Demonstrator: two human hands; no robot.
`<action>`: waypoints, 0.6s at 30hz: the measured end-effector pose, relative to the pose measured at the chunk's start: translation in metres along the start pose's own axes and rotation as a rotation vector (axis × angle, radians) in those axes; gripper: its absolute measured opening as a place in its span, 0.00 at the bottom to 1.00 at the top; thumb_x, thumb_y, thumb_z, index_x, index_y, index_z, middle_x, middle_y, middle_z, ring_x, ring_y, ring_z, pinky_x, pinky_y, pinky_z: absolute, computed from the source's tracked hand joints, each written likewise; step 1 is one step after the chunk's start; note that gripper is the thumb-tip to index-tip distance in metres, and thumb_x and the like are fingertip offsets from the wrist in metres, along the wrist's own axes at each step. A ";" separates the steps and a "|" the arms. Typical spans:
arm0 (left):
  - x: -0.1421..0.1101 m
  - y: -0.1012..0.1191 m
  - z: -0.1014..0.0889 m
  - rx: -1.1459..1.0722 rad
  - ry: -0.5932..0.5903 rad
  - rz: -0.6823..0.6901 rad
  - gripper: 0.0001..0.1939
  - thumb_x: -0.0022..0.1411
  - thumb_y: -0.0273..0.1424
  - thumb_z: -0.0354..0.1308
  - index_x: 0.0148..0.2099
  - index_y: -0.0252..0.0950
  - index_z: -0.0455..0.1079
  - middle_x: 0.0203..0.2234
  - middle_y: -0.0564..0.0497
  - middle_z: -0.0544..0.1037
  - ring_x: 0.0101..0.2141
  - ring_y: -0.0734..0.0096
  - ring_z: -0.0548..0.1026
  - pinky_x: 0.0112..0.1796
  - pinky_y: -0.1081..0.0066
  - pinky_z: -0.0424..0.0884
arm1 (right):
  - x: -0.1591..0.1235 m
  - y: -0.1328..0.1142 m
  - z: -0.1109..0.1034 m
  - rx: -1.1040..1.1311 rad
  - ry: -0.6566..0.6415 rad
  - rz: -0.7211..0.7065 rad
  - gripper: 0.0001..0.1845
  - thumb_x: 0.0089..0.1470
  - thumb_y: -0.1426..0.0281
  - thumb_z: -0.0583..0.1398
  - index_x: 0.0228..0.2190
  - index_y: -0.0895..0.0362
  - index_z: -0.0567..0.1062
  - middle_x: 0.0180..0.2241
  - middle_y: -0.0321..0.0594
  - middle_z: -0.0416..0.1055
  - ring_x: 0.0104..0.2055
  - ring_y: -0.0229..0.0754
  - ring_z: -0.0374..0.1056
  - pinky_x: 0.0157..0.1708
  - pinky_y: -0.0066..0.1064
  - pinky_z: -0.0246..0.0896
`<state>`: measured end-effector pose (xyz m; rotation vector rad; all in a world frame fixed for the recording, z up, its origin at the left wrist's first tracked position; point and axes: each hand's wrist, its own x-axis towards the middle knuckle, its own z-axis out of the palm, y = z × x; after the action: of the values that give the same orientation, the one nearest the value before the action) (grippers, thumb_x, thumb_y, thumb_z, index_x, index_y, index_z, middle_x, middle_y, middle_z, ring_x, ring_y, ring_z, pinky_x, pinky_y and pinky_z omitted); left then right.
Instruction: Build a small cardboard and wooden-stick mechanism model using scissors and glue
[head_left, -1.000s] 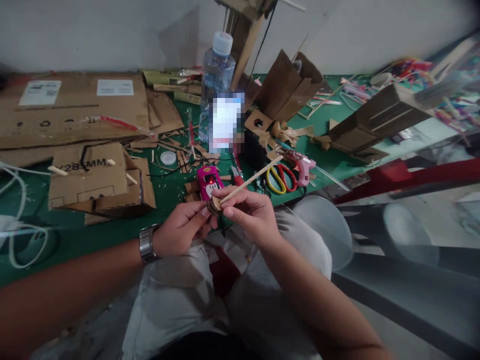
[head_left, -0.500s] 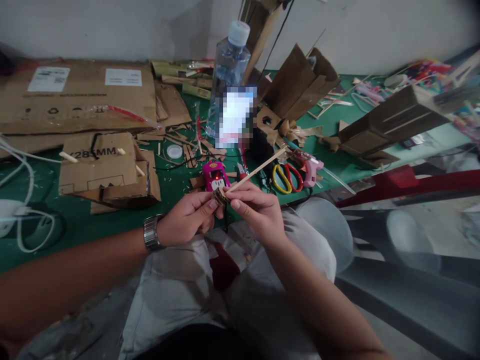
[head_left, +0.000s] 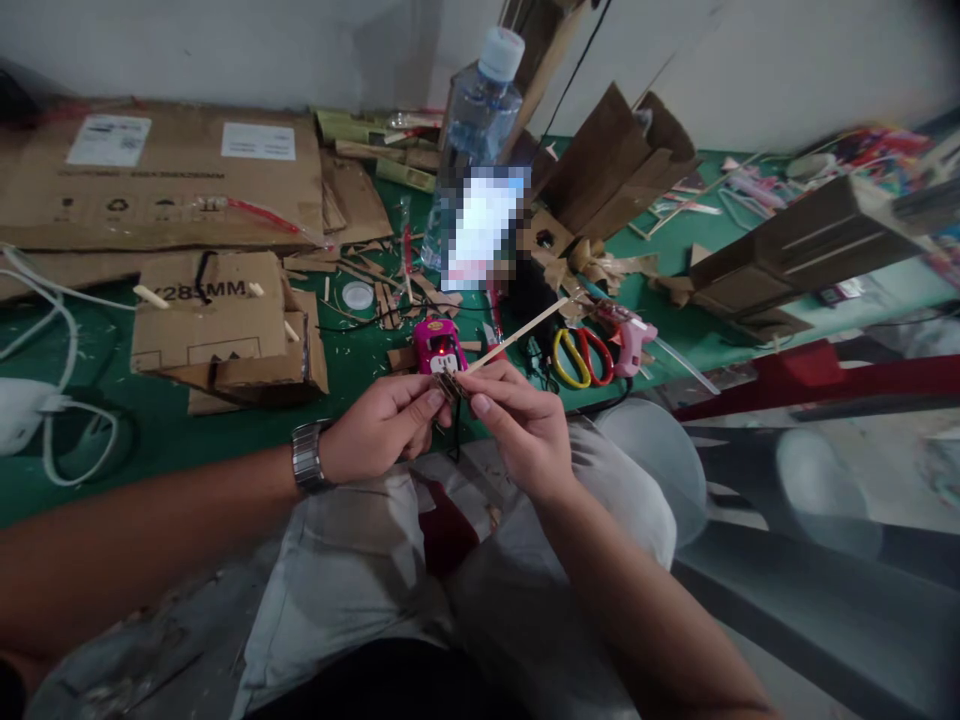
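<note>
Over my lap at the table edge, both hands meet on a small, stacked piece of corrugated cardboard (head_left: 451, 386). My left hand (head_left: 375, 428) pinches its left side between thumb and fingers. On the other side, my right hand (head_left: 529, 425) is closed with thumb and fingertips on the same piece. A thin wooden stick (head_left: 521, 333) slants up and right from the right fingertips; whether it is fixed to the cardboard or held alongside is hidden. Just beyond the fingers sits a pink socket unit (head_left: 437, 340) with a red light.
Scissors (head_left: 583, 358) with yellow and red handles lie beside a pink glue gun (head_left: 634, 345). A water bottle (head_left: 480, 120) stands behind a blurred bright screen (head_left: 484, 230). At left are a cardboard box (head_left: 210, 315) with wooden pegs and a white cable (head_left: 52, 400). Cardboard scraps litter the green table (head_left: 360, 350).
The cardboard piece has turned slightly between my fingertips, its ridged edge now facing up more. Both hands keep their grip, and the whole view has shifted a little.
</note>
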<state>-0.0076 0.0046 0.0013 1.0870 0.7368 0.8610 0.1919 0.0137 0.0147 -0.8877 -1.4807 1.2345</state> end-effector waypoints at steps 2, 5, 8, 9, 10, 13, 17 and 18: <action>0.000 0.002 0.000 0.039 0.010 -0.001 0.28 0.72 0.58 0.57 0.37 0.36 0.67 0.13 0.61 0.62 0.15 0.78 0.60 0.21 0.74 0.60 | 0.000 0.000 0.001 -0.012 0.003 -0.019 0.13 0.64 0.66 0.68 0.49 0.40 0.87 0.40 0.40 0.81 0.43 0.43 0.74 0.47 0.39 0.72; -0.001 0.004 -0.002 0.174 0.041 0.026 0.26 0.75 0.55 0.54 0.37 0.36 0.69 0.14 0.60 0.62 0.16 0.77 0.61 0.21 0.75 0.59 | -0.001 0.000 0.002 -0.043 0.010 -0.026 0.17 0.65 0.70 0.67 0.50 0.39 0.87 0.38 0.39 0.79 0.42 0.42 0.72 0.44 0.37 0.70; -0.002 0.008 -0.004 0.456 0.104 0.150 0.20 0.78 0.43 0.51 0.37 0.35 0.72 0.19 0.56 0.70 0.21 0.75 0.67 0.25 0.75 0.62 | -0.002 -0.001 0.005 -0.071 0.020 -0.030 0.20 0.65 0.74 0.65 0.51 0.38 0.86 0.36 0.37 0.76 0.40 0.41 0.70 0.41 0.35 0.69; -0.003 0.009 -0.005 0.568 0.123 0.206 0.19 0.78 0.39 0.52 0.37 0.35 0.73 0.22 0.54 0.74 0.23 0.74 0.70 0.27 0.75 0.63 | -0.003 -0.002 0.006 -0.077 0.025 -0.034 0.21 0.65 0.75 0.64 0.51 0.38 0.86 0.36 0.37 0.76 0.40 0.40 0.70 0.41 0.35 0.69; -0.004 0.010 -0.006 0.676 0.141 0.257 0.17 0.77 0.37 0.52 0.37 0.35 0.74 0.24 0.52 0.77 0.25 0.73 0.73 0.28 0.74 0.63 | -0.003 -0.002 0.007 -0.085 0.030 -0.038 0.22 0.65 0.76 0.64 0.51 0.38 0.86 0.35 0.37 0.75 0.40 0.40 0.70 0.42 0.35 0.69; -0.006 0.011 -0.007 0.912 0.183 0.352 0.16 0.77 0.35 0.52 0.36 0.35 0.73 0.26 0.50 0.80 0.26 0.72 0.75 0.28 0.73 0.61 | -0.006 -0.003 0.010 -0.115 0.047 -0.040 0.23 0.64 0.77 0.63 0.52 0.38 0.86 0.35 0.37 0.75 0.40 0.40 0.70 0.44 0.36 0.70; -0.006 0.011 -0.009 1.060 0.225 0.422 0.17 0.77 0.33 0.52 0.33 0.36 0.70 0.21 0.53 0.76 0.22 0.72 0.72 0.26 0.72 0.56 | -0.009 -0.003 0.013 -0.151 0.067 -0.003 0.21 0.65 0.74 0.63 0.54 0.42 0.85 0.34 0.38 0.73 0.39 0.41 0.69 0.41 0.36 0.70; -0.005 0.011 -0.010 1.081 0.229 0.432 0.17 0.77 0.33 0.53 0.32 0.37 0.69 0.20 0.53 0.75 0.21 0.72 0.71 0.26 0.72 0.56 | -0.010 -0.003 0.013 -0.155 0.072 0.009 0.21 0.65 0.73 0.63 0.54 0.42 0.85 0.34 0.38 0.72 0.39 0.41 0.68 0.40 0.36 0.69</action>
<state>-0.0208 0.0068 0.0096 2.1869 1.2409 0.9645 0.1819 0.0005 0.0151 -1.0316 -1.5315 1.0936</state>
